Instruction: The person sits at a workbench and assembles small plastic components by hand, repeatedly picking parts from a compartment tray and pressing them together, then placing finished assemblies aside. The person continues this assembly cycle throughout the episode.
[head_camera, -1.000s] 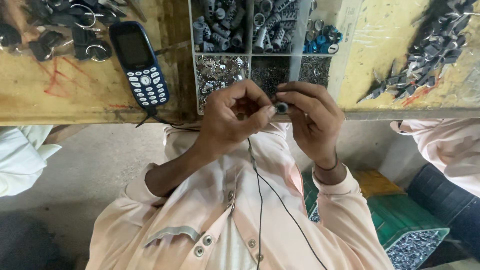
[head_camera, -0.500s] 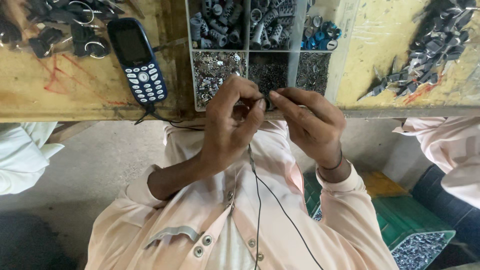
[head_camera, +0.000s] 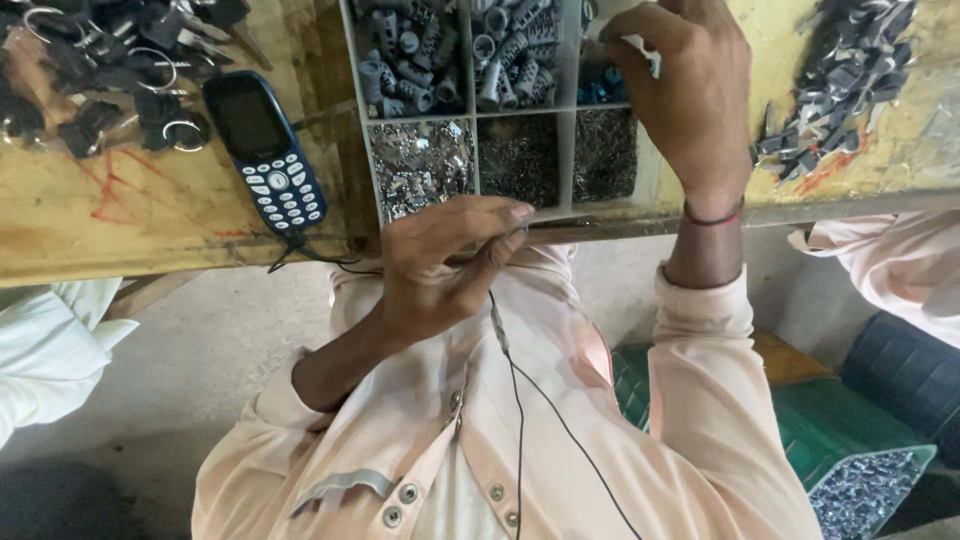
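Head view showed the right hand (head_camera: 680, 95) reaching into the divided parts tray (head_camera: 562, 100) at the bench's near edge, fingers curled over the blue pieces (head_camera: 600, 88); whether that grip had closed was unclear. The left hand (head_camera: 445, 265) pinched a small part just off that edge.

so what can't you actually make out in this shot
- Head view: what the left hand pinches is hidden by its own curled fingers.
- What the right hand touches in the compartment tray is covered by that hand.
- Parts in the dark lower compartments are too small to identify.
- The key pile is cut off by the top edge.
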